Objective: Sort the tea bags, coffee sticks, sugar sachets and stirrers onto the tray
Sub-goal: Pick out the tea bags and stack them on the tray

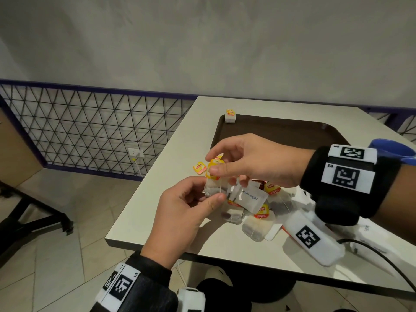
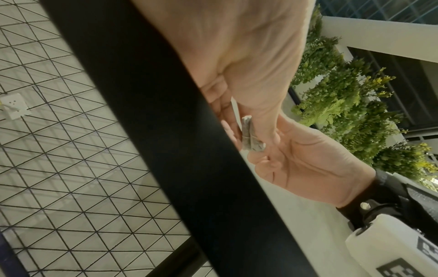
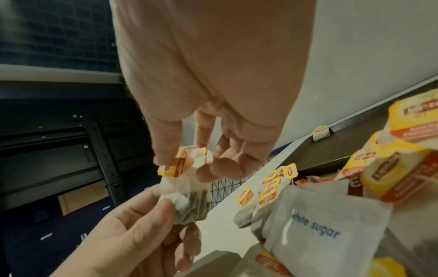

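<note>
Over the table's left edge, my left hand pinches the paper pouch of a tea bag between thumb and fingers. My right hand pinches that bag's yellow tag just above it; the right wrist view shows the tag and the crumpled pouch. The brown tray lies behind, with one tea bag at its far left corner. A pile of tea bags and a white sugar sachet lies under my right wrist. No coffee sticks or stirrers can be made out.
A loose tea bag tag lies on the white table near its left edge. A white marked device and a black cable lie at the front right. A blue object sits by the tray's right end.
</note>
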Demonstrator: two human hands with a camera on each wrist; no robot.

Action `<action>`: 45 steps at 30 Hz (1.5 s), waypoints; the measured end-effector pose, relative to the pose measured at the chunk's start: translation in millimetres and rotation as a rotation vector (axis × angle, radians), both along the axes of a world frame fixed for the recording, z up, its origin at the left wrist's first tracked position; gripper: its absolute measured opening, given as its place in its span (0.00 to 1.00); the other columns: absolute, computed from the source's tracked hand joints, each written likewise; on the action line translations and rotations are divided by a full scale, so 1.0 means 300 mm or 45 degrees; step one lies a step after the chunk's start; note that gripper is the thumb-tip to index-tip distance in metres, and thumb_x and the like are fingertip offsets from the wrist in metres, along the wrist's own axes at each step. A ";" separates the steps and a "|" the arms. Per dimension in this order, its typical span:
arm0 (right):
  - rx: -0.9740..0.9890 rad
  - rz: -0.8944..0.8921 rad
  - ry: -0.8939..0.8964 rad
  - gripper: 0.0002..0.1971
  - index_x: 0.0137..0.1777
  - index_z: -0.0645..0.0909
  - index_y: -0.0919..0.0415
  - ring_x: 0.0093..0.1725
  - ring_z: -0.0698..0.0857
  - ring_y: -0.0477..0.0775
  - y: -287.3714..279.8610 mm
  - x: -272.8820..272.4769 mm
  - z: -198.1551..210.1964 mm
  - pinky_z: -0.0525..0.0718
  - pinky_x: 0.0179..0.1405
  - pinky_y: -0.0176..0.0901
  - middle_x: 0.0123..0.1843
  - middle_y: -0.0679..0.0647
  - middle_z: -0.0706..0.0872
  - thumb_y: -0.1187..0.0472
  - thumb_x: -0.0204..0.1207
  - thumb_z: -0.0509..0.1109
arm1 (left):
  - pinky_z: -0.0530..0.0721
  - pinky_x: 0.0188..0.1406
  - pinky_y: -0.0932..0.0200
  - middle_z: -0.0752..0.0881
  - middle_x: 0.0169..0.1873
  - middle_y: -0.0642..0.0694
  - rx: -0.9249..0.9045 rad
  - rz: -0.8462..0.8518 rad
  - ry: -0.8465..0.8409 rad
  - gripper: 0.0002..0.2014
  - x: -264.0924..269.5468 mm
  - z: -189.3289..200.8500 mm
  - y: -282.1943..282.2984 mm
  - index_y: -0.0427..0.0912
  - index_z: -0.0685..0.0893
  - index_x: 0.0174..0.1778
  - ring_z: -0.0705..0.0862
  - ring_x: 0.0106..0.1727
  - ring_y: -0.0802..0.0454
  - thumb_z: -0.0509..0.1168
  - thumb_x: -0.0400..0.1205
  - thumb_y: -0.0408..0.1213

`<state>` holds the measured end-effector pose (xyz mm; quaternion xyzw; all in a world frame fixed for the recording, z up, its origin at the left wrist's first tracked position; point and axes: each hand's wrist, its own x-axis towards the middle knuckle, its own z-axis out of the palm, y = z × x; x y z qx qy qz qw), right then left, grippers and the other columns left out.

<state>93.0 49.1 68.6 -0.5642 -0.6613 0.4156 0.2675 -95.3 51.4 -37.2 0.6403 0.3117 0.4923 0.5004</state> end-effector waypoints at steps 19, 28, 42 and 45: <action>0.452 0.067 -0.373 0.05 0.52 0.93 0.53 0.46 0.87 0.45 -0.001 -0.025 0.018 0.86 0.45 0.40 0.45 0.41 0.87 0.56 0.82 0.76 | 0.89 0.52 0.35 0.93 0.44 0.43 0.001 0.020 0.015 0.09 -0.002 -0.003 -0.005 0.47 0.92 0.51 0.87 0.48 0.32 0.79 0.76 0.34; 0.248 -0.122 -0.049 0.07 0.55 0.94 0.58 0.47 0.92 0.46 -0.007 0.002 0.009 0.87 0.45 0.35 0.46 0.47 0.95 0.60 0.80 0.77 | 0.88 0.51 0.30 0.93 0.47 0.46 0.007 0.021 0.011 0.11 -0.005 -0.002 -0.003 0.53 0.92 0.53 0.87 0.51 0.32 0.79 0.75 0.41; 0.062 -0.208 -0.026 0.02 0.50 0.90 0.59 0.40 0.88 0.47 -0.030 0.005 0.024 0.84 0.38 0.36 0.45 0.54 0.93 0.62 0.80 0.77 | 0.89 0.49 0.37 0.94 0.48 0.49 -0.001 0.030 0.011 0.16 -0.011 0.016 -0.018 0.51 0.92 0.54 0.87 0.49 0.35 0.77 0.71 0.47; 0.027 -0.222 -0.057 0.02 0.51 0.90 0.61 0.44 0.87 0.50 -0.030 0.002 0.028 0.85 0.40 0.38 0.50 0.58 0.92 0.64 0.81 0.76 | 0.89 0.49 0.38 0.93 0.48 0.50 0.012 0.038 0.026 0.16 -0.010 0.016 -0.016 0.52 0.92 0.55 0.87 0.49 0.37 0.77 0.71 0.48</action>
